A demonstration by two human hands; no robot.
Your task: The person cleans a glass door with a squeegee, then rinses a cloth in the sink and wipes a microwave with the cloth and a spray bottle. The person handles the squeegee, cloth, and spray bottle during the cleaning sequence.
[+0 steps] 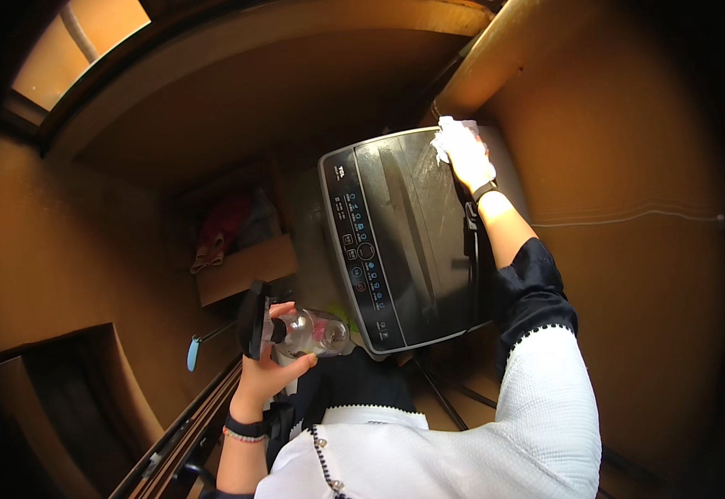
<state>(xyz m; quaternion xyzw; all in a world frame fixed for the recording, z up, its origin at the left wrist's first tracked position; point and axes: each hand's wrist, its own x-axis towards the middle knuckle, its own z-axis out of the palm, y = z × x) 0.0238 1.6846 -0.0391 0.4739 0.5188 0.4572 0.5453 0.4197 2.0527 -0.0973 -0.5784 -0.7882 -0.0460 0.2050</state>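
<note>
A TCL top-loading washing machine (pixel 424 249) stands before me with its dark, glossy lid down. My right hand (pixel 471 162) presses a crumpled white cloth or paper wipe (pixel 446 134) against the far right corner of the lid, in bright light. Pale streaks show on the lid beside it. At the machine's near left, my left hand (pixel 275 368) grips a clear plastic bottle (pixel 318 332) with a black neck. A wide black head (pixel 254 321) adjoins that neck; its exact kind is unclear. The bottle lies roughly sideways, its base towards the machine.
Left of the machine is a cardboard box (pixel 247 269) holding red cloth (pixel 225 221). A blue-handled item (pixel 193 353) hangs by dark metal rails (pixel 181 430). Walls enclose the machine behind and on the right, where a thin white cable (pixel 630 214) runs. A pipe (pixel 481 59) slants in the far corner.
</note>
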